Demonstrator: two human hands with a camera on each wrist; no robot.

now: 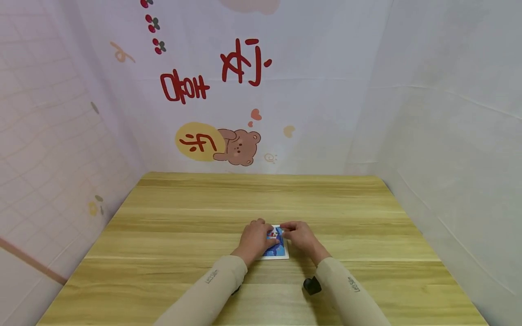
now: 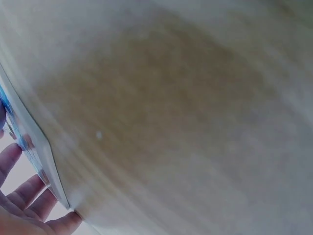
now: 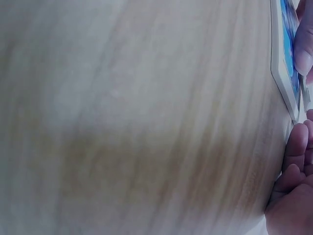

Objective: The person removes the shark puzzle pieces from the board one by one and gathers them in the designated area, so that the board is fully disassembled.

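Note:
A flat square picture board (image 1: 276,251) with a white border and blue print lies on the table, looking like a small jigsaw puzzle. My left hand (image 1: 254,237) rests over its left part, the thumb lying across the picture. In the left wrist view, fingers (image 2: 34,193) spread along the board's edge. At the upper right corner of the board, my right hand (image 1: 301,236) has its thumb and forefinger close together. The right wrist view shows a small thin grey piece (image 3: 305,93) at these fingertips, seemingly pinched; its face is hidden.
The board lies on a wood-grain table (image 1: 183,217). Pale cloth walls (image 1: 326,113) with printed red characters and a bear enclose its back and sides. A black object (image 1: 312,286), apparently a wrist camera, hangs beneath the right sleeve.

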